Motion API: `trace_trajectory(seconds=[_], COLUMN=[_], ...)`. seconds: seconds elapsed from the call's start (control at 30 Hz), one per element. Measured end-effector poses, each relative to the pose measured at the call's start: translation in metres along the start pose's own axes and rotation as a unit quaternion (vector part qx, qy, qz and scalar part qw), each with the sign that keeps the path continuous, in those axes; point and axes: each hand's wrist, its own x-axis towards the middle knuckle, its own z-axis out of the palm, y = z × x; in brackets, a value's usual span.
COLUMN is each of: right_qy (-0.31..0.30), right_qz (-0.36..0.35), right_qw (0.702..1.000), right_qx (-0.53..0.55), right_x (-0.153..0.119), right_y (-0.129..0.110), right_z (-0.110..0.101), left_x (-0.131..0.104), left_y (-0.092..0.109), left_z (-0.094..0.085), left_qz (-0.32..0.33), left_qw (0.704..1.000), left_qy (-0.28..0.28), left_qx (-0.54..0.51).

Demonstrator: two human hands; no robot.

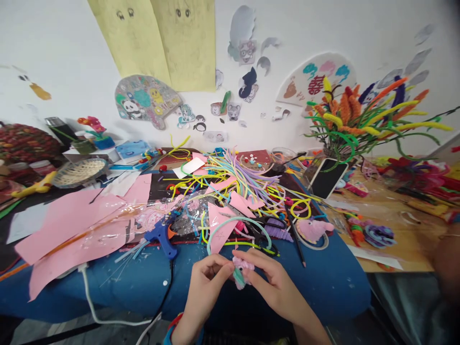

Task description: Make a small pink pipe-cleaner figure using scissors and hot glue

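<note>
Near the front edge of the table, a small fuzzy pink craft piece with a mint-green part [239, 277] is pinched between both hands. It looks made of pipe cleaners, and fingers cover part of it. My left hand [210, 282] grips its left side with thumb and index finger. On the other side, my right hand [271, 282] closes its thumb and fingers on the pink part. Just beyond them, a mint-green pipe cleaner [247, 219] curves over pink paper pieces [219, 232] and scissors [275, 223]. A blue hot glue gun [161, 237] lies to the left.
Pastel pipe cleaners [247, 175] are heaped mid-table. Large pink sheets [77, 235] spread leftward. To the right are a pencil [297, 239], a pink fuzzy figure [314, 230], a phone [327, 178] and pipe-cleaner flowers [354, 112]. A person's arm [447, 258] shows at the right edge.
</note>
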Motion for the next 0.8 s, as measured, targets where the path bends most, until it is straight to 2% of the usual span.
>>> trace_trajectory(seconds=[0.2,0.43,0.5,0.57,0.63,0.7,0.8], right_qy=[-0.010,-0.026,-0.004,0.059,0.157,0.229,0.230], right_qz=[0.043,0.072,0.064,0.052,0.038,0.029,0.027], right_qw=[0.999,0.994,0.997,0.996,0.968,0.910,0.844], right_qx=[0.027,0.078,0.046,-0.044,-0.190,-0.344,-0.484], right_x=[-0.001,0.002,0.003,0.004,0.003,0.003,0.003], right_y=[0.009,0.012,0.015,0.022,0.036,0.054,0.078], right_z=[-0.002,0.001,-0.006,-0.018,-0.036,-0.053,-0.068], left_x=[0.003,0.005,0.006,0.007,0.010,0.015,0.022], left_y=[0.003,0.005,0.002,-0.002,-0.006,-0.010,-0.016], left_z=[-0.001,-0.006,-0.008,-0.008,-0.007,-0.006,-0.007], left_qz=[-0.056,-0.049,-0.042,-0.019,0.022,0.061,0.088], left_qw=[0.997,0.992,0.992,0.992,0.985,0.972,0.957], left_qy=[-0.004,-0.098,-0.087,-0.051,0.005,0.059,0.097], left_qx=[-0.054,0.057,0.075,0.114,0.172,0.220,0.257])
